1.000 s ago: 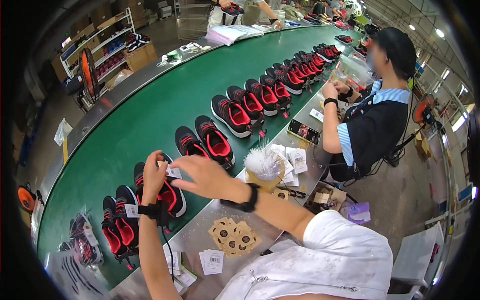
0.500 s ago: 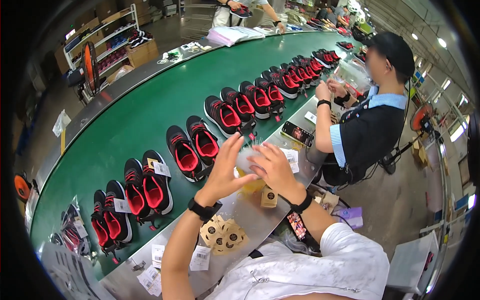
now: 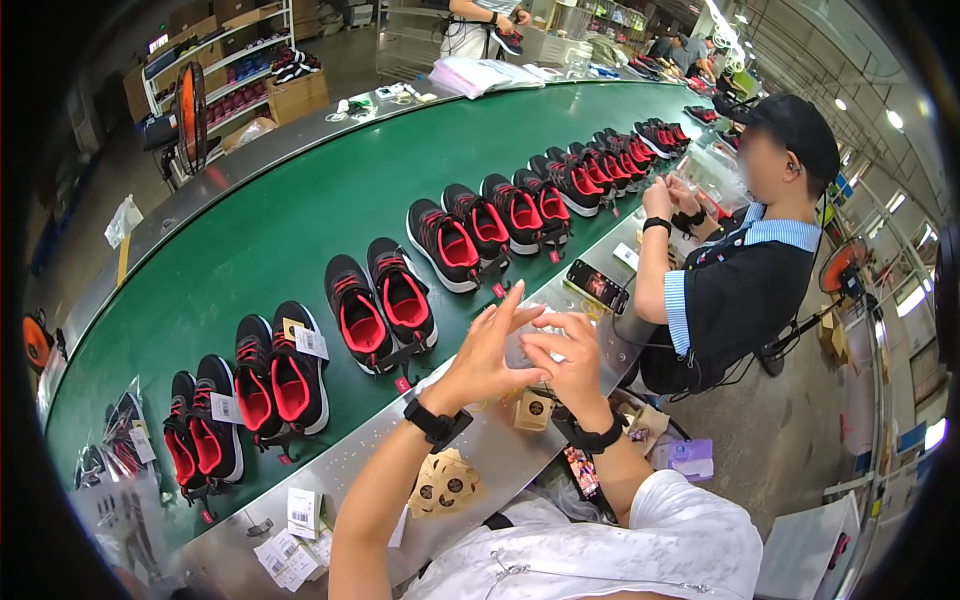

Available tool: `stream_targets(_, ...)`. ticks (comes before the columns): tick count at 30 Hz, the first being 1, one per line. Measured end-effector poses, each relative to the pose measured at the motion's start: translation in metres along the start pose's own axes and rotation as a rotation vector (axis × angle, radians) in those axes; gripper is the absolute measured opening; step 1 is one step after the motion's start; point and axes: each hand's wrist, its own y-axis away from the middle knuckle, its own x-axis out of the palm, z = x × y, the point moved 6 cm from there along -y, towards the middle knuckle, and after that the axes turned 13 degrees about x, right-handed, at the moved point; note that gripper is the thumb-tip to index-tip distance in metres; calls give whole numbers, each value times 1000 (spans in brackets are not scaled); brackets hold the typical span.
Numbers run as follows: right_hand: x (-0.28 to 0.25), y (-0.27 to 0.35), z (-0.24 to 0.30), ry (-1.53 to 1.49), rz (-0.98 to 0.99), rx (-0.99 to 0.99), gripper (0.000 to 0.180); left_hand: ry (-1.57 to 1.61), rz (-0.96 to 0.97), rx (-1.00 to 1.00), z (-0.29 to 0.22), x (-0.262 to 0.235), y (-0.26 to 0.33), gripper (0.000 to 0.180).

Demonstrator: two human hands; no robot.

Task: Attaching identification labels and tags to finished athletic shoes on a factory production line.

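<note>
While both hands meet above the bench, left hand fingers splayed apart, right hand pinching a small clear item; grip detail unclear. Tagged shoes sit on the belt; the next pair shows no card tag. Brown tags remain on the bench. Since earlier, hands have left the shoes and moved right.

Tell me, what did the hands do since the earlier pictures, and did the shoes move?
The left hand and right hand left the tagged pair of shoes on the green belt and came back together over the metal bench, now handling a small clear thing I cannot make out. The shoe pairs seem carried leftward on the belt. The co-worker stayed seated, working.
</note>
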Motion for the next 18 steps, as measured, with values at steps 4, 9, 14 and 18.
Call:
stream_targets(4,-6,-7,-12,-161,24,157,9,-169,41,26,12,8,5,91)
stream_targets(9,-13,-6,-12,-680,-18,361,11,-428,-8,71,14,14,4,65)
stream_targets(14,-25,-1,10,-773,-216,181,8,-510,62,38,15,13,8,71)
stream_targets(18,-44,1,11,-894,-427,171,11,-693,65,107,5,-1,26,77)
